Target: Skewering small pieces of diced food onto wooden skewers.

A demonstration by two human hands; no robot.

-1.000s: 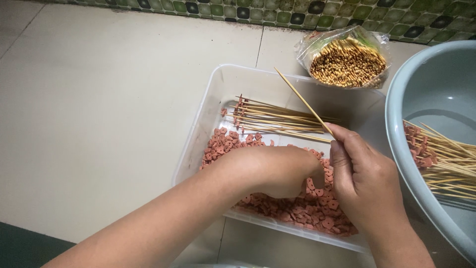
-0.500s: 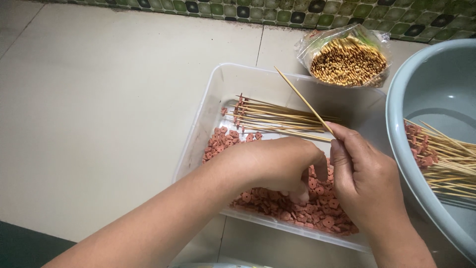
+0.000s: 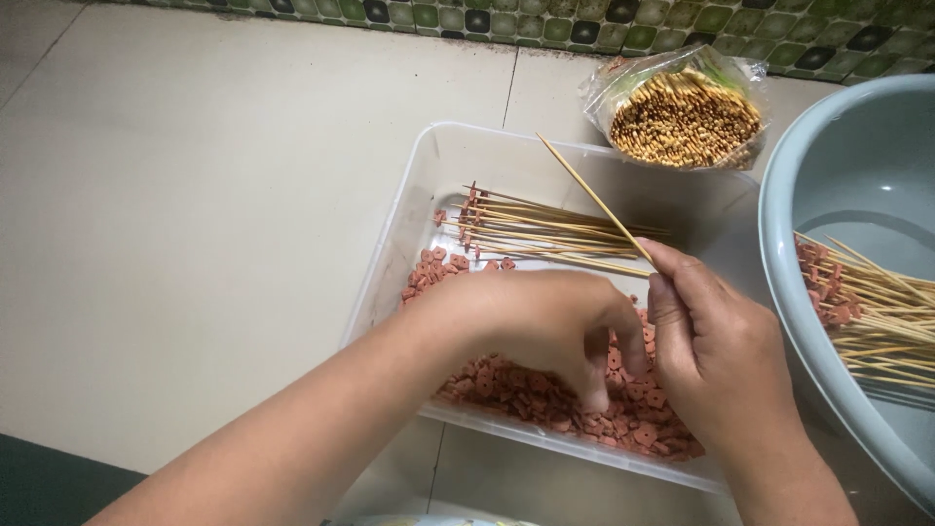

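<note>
Right hand (image 3: 716,356), lower right of frame, pinches a thin bamboo skewer (image 3: 594,200) angled to upper centre; left hand (image 3: 545,326) curls fingers-down into small reddish-pink meat pieces (image 3: 526,390), grip hidden. Both sit in the clear rectangular plastic tray (image 3: 409,209) at centre, near its front rim. Pale blue round basin (image 3: 789,263) crowds the tray's right edge; beige tiled floor (image 3: 214,195) lies open left.

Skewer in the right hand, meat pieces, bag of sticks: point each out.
skewer (image 3: 594,200), head view, bare middle of the shaft above the right hand's grip.
meat pieces (image 3: 506,385), head view, the heap in the clear tray.
bag of sticks (image 3: 685,119), head view, the stick ends showing at the open top.
</note>
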